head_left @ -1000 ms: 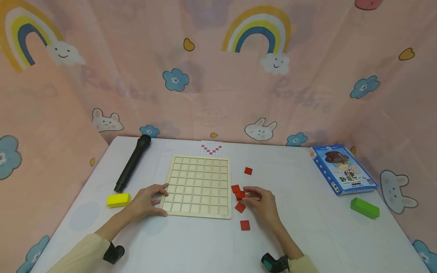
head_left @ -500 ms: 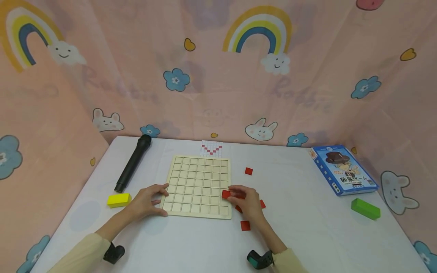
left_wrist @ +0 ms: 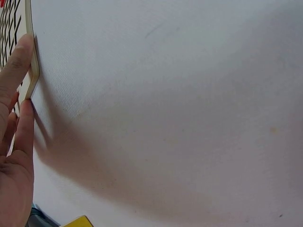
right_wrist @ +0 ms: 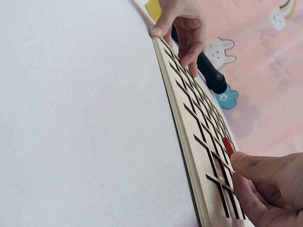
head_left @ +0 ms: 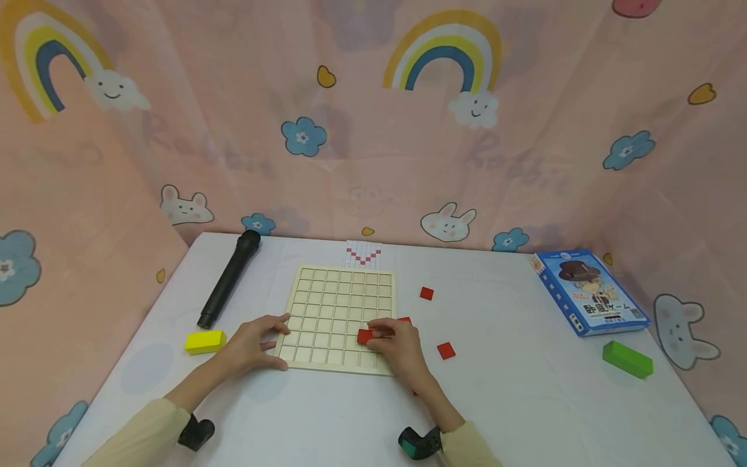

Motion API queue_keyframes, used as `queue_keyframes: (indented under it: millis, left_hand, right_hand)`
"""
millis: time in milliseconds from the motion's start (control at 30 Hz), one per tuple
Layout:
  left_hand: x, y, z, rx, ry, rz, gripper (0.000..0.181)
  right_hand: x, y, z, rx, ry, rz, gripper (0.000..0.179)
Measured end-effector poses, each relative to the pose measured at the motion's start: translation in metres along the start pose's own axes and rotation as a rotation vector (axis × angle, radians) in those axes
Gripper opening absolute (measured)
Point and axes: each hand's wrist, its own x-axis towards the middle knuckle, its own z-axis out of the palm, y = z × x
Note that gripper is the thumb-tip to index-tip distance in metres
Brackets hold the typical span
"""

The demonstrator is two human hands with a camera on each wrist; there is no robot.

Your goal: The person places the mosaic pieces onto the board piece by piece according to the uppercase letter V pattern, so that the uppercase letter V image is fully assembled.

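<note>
A pale wooden grid board lies on the white table. My left hand holds its left side, fingers on the edge and thumb at the near corner; the left wrist view shows fingertips on the rim. Over the board's right half, my right hand pinches a small red square tile between thumb and fingers. In the right wrist view that tile is tilted just above the grid. Other red tiles lie right of the board: one at the back, another nearer; more are partly hidden by my right hand.
A small card with a red pattern stands behind the board. At left are a black microphone and a yellow block. A blue box and a green block sit at right. Patterned pink cloth hangs behind.
My right hand has picked up a red tile and carried it left over the board. One loose tile has shifted right. My left hand stays on the board's edge.
</note>
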Motion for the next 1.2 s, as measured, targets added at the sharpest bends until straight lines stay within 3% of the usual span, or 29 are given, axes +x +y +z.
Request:
queue_keyframes:
  millis: [400, 767, 1200]
  left_hand:
    - [0.002, 0.000, 0.001, 0.010, -0.006, 0.016, 0.057]
    - [0.001, -0.001, 0.000, 0.019, -0.009, 0.019, 0.055]
    - [-0.001, -0.003, -0.002, -0.012, -0.007, 0.041, 0.058]
  right_hand:
    - [0.005, -0.006, 0.020, 0.043, -0.074, -0.056, 0.028]
    - [0.008, -0.008, 0.036, 0.040, -0.093, -0.106, 0.029]
    - [0.008, -0.012, 0.036, 0.097, -0.091, -0.027, 0.030]
